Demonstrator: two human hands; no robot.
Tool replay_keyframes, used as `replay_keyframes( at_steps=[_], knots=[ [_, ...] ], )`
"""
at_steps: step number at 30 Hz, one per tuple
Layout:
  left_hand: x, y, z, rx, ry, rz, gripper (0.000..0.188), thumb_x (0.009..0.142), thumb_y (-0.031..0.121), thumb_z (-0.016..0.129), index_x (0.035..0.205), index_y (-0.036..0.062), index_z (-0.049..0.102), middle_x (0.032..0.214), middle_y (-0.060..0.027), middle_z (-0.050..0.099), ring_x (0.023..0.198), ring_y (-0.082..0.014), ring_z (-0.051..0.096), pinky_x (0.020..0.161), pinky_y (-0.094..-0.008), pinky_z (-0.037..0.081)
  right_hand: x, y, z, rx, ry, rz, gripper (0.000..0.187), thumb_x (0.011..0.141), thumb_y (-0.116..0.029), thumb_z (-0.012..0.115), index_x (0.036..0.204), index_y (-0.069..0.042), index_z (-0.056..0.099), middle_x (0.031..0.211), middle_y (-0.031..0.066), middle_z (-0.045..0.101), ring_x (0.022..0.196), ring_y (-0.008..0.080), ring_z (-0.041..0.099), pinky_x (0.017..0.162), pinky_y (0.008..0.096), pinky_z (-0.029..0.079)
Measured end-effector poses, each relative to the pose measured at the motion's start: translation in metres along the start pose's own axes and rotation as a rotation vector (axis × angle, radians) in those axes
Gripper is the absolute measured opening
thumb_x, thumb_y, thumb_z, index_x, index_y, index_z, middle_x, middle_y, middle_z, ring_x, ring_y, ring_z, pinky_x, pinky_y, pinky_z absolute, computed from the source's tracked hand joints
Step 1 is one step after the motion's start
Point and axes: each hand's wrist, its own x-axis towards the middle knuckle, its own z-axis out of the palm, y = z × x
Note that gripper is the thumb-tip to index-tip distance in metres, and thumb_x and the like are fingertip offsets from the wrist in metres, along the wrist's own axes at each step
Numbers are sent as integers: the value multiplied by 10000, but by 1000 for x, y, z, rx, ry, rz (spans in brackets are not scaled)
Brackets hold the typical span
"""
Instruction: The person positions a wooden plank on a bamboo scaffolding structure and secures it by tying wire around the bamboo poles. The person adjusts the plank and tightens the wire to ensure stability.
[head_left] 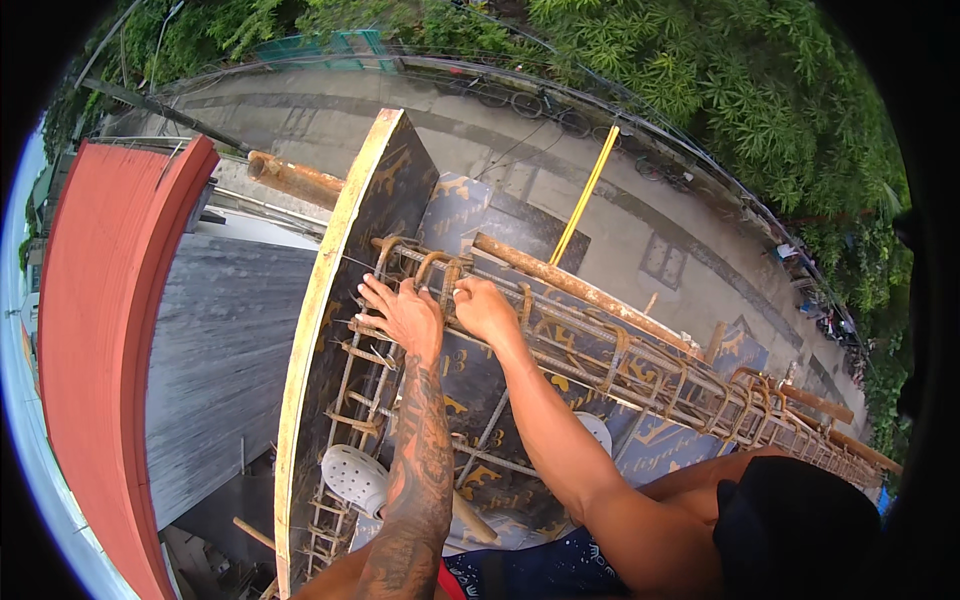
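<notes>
Two bare forearms, left hand (400, 312) and right hand (484, 310) both gripping rusty rebar cage (600, 350), dark formwork panels (390, 190) beneath, one white clog (355, 476) below the grip, concrete road (640, 230) beyond.

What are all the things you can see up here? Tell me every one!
rebar cage: one, rusty brown, lying along the dark formwork
formwork board: one, black with a yellow edge, left of the cage
rusty pipe: one, resting on top of the cage
yellow pole: one, beyond the cage
clog shoe: one, white, under the bars
red roof: one, far left
road: grey, far below
trees: green, top
left hand: on the bars
right hand: on the bars
</notes>
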Motion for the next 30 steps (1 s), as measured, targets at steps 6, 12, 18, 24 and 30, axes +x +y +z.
replay_keyframes(
  at_steps=[6,12,18,24,30],
  knots=[
    [13,18,-25,534,-204,122,424,912,377,683,1168,43,734,1571,-343,369,1508,-504,261,1152,-768,105,0,5,5,77,67,93,292,925,-243,572,1055,-43,740,1015,234,746,1017,397,714,903,470,547],
    [74,53,-56,773,-814,183,293,926,226,668,1154,81,783,1177,-129,759,1107,-345,725,941,-589,550,-16,30,27,-1,104,123,344,979,-341,608,1155,-58,696,1019,218,748,1000,424,707,881,493,542],
    [86,54,-55,670,-767,119,268,864,183,740,1107,80,788,1178,-132,758,1132,-279,723,917,-371,592,-22,26,27,1,112,60,364,1003,-380,558,1126,-63,690,975,221,749,948,442,710,869,518,534],
    [62,31,-43,239,-620,-89,310,834,186,674,1049,-22,758,1121,-263,731,1089,-390,715,922,-443,579,-15,16,26,-39,149,165,387,979,-416,547,1076,-82,714,945,204,759,938,445,708,877,525,530],
    [68,22,-36,-30,-755,-206,222,806,150,658,839,-50,750,824,-273,736,854,-401,760,774,-431,603,-16,19,29,10,187,124,346,942,-356,564,1100,-96,728,955,196,763,951,428,714,884,514,539]
  ],
)
